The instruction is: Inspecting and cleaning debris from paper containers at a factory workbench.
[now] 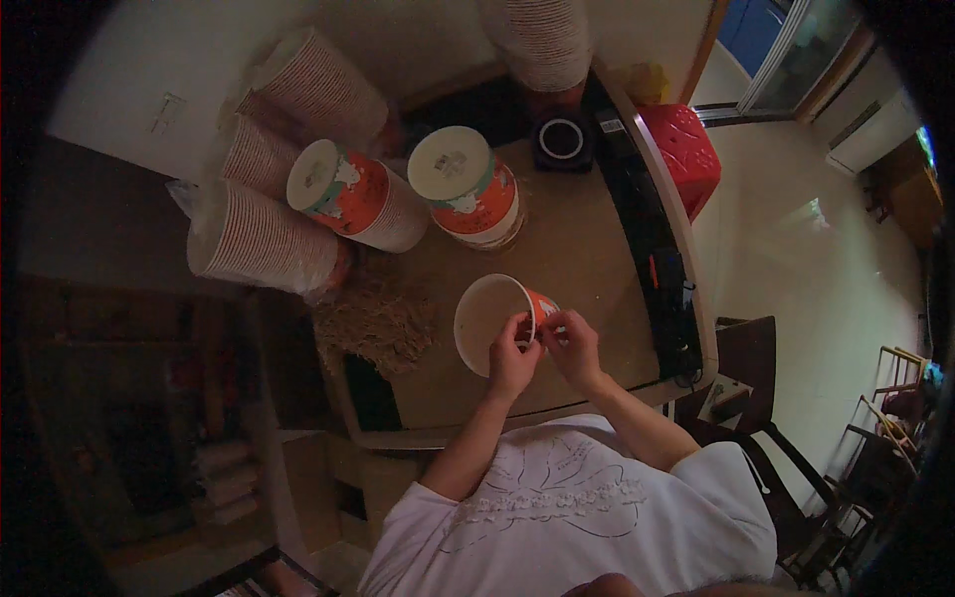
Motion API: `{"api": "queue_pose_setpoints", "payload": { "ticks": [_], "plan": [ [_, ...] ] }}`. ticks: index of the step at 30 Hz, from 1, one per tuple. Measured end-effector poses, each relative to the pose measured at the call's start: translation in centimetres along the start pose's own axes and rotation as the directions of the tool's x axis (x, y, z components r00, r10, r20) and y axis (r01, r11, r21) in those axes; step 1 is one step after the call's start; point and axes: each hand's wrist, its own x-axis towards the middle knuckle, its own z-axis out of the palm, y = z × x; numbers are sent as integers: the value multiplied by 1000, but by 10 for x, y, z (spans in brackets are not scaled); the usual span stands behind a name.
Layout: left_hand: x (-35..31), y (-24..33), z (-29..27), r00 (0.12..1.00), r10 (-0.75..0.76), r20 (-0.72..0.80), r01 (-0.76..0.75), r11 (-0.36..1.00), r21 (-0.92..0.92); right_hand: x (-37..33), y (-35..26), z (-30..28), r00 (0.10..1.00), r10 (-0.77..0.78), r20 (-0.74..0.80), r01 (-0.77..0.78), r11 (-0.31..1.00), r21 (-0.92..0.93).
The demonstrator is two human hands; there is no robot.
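A large white paper bucket (484,313) with an orange printed side lies tipped in front of me, its mouth turned toward the left. My left hand (512,360) pinches the bucket's near right rim, some of its fingers just inside the mouth. Close beside it, my right hand (574,350) is closed in a pinch at the orange outer wall. Whatever lies between the right fingertips is too small to make out. Left of the bucket sits a loose heap of thin brown strings (376,320).
Behind the bucket stand two stacks of orange-and-white buckets with pale lids, a left stack (363,204) and a right stack (468,189). Plastic-wrapped nested buckets (264,239) crowd the table's left. A dark round-topped device (563,141) and a red stool (681,154) are at far right.
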Motion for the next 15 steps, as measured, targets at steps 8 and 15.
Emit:
{"api": "queue_pose_setpoints", "payload": {
  "ticks": [8, 15],
  "plan": [
    [-2, 5, 0, 1000, -26, 6, 26, 1000, 11, -1, 2, 2, 999, -30, -30, 29, 999, -37],
    [0, -3, 3, 996, 73, -58, -71, 997, 24, -2, 4, 2, 981, -188, -43, 184, 979, -87]
  ]
}}
